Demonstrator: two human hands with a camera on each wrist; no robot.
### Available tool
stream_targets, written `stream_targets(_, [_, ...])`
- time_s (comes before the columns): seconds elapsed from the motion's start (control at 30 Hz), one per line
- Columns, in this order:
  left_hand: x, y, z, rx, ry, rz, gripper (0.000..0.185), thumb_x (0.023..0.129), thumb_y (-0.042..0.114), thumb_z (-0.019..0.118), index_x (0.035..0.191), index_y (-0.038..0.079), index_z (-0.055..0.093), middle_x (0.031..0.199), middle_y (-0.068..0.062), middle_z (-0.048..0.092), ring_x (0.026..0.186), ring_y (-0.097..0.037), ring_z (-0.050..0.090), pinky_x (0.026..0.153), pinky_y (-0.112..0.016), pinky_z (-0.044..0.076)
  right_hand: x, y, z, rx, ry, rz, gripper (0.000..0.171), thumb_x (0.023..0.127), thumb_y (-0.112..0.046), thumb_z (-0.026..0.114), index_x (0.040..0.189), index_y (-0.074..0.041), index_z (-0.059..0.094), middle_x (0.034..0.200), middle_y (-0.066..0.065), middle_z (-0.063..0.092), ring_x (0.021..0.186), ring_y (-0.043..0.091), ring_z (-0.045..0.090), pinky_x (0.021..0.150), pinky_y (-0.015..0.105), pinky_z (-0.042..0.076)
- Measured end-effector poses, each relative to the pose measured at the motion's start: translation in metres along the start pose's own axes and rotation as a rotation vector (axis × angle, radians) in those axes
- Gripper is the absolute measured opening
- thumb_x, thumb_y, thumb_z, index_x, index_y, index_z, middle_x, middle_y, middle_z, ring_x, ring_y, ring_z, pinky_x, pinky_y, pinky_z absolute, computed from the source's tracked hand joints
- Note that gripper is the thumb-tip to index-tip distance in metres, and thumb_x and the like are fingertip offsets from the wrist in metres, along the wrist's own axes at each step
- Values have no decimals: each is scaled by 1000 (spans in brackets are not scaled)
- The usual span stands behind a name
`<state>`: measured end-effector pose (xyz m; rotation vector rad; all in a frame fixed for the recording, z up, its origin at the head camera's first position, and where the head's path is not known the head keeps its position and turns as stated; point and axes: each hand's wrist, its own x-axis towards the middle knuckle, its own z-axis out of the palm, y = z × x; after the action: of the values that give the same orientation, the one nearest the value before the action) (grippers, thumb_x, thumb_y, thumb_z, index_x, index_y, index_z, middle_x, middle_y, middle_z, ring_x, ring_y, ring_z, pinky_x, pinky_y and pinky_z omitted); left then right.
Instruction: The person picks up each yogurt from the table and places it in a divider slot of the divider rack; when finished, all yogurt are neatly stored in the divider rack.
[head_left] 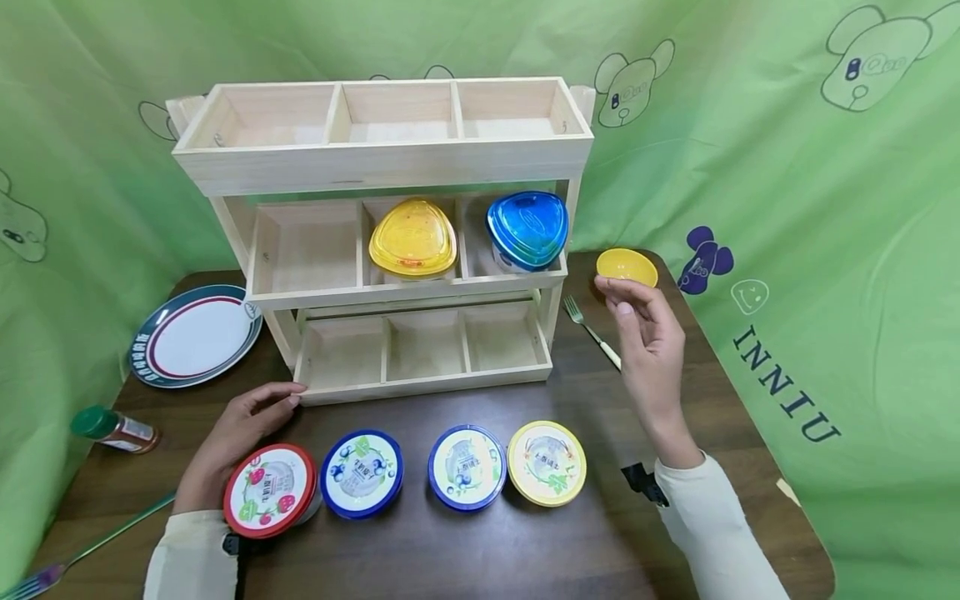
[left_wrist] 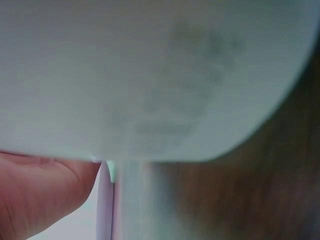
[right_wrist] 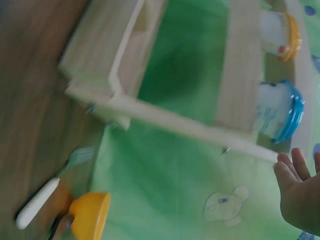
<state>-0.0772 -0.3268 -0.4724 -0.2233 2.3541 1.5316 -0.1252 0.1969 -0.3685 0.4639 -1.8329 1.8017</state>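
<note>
My left hand (head_left: 247,421) reaches past a red-lidded tub (head_left: 272,490), its fingertips at the lower left corner of a wooden three-tier shelf (head_left: 382,167). In the left wrist view a blurred pale surface hides most of that hand. Raised over the table right of the shelf, my right hand (head_left: 651,342) has loosely bent fingers and holds nothing. It lies in front of a yellow bowl (head_left: 627,265), beside a fork with a white handle (head_left: 592,333). On the middle tier sit a tub with a yellow lid (head_left: 414,237) and one with a blue lid (head_left: 528,229).
Along the front stand two blue-rimmed tubs (head_left: 362,473) and a yellow-rimmed tub (head_left: 547,462). At the left lie a plate (head_left: 198,333), a green-capped spice jar (head_left: 116,428) on its side and a metallic fork (head_left: 97,546). Green printed cloth (head_left: 825,208) hangs behind.
</note>
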Motion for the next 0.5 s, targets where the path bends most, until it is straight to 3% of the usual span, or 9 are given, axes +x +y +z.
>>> stream_targets(0.13, [-1, 1, 0, 3, -1, 13, 49, 113, 37, 61, 154, 9, 60, 158, -19, 50, 138, -31, 43, 100, -37, 45, -10, 6, -15, -86, -29, 30, 29, 112, 4, 50, 136, 15, 62, 136, 15, 70, 131, 22, 65, 114, 30, 48])
stream_targets(0.3, [0, 0, 1, -5, -1, 14, 49, 113, 38, 61, 154, 10, 61, 158, -18, 50, 137, -29, 43, 101, -39, 43, -28, 10, -33, -185, -39, 135, 30, 111, 5, 51, 138, 12, 62, 132, 7, 72, 125, 16, 68, 110, 25, 49])
stream_targets(0.5, [0, 0, 2, 12, 3, 16, 50, 113, 38, 61, 154, 10, 60, 157, -16, 51, 135, -25, 45, 98, -31, 46, -46, 14, -46, -235, -76, 252, 31, 113, 0, 52, 141, 10, 60, 133, 10, 72, 121, 14, 70, 106, 21, 50])
